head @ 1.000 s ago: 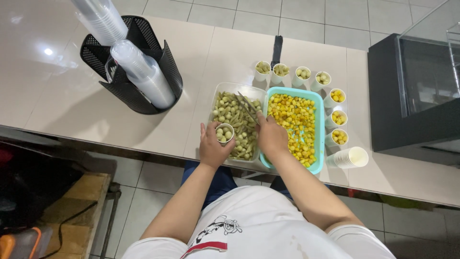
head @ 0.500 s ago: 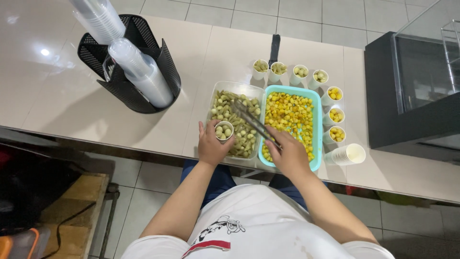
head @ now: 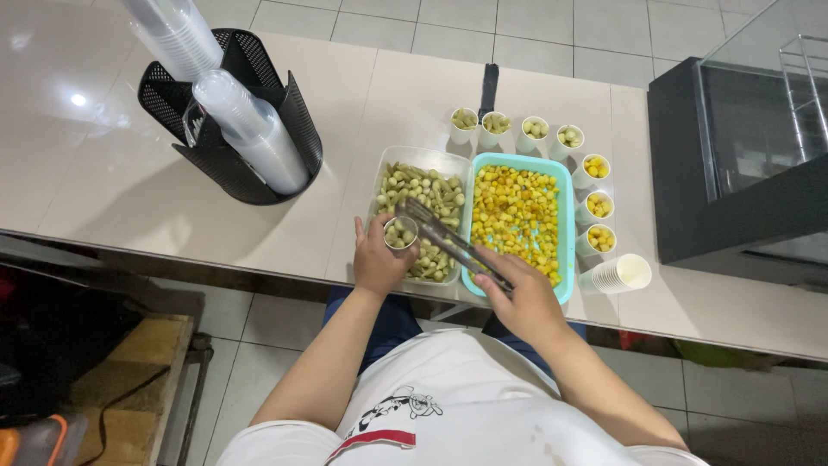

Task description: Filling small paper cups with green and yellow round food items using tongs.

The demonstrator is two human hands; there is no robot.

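Observation:
My left hand (head: 376,261) holds a small paper cup (head: 400,233) partly filled with green pieces, just over the near end of a clear tray of green pieces (head: 422,207). My right hand (head: 523,298) grips metal tongs (head: 444,238) whose tips point toward the cup's rim. A teal tray of yellow pieces (head: 520,216) lies right of the green tray, under the tongs' handle end.
Several filled small cups (head: 535,131) line the far and right sides of the trays. A stack of empty paper cups (head: 619,274) lies on its side at the right. A black holder with clear plastic cup stacks (head: 237,129) stands at left; a dark glass cabinet (head: 742,164) at right.
My right hand has drawn back toward me and to the right, swinging the tongs from the yellow tray across to the cup in my left hand.

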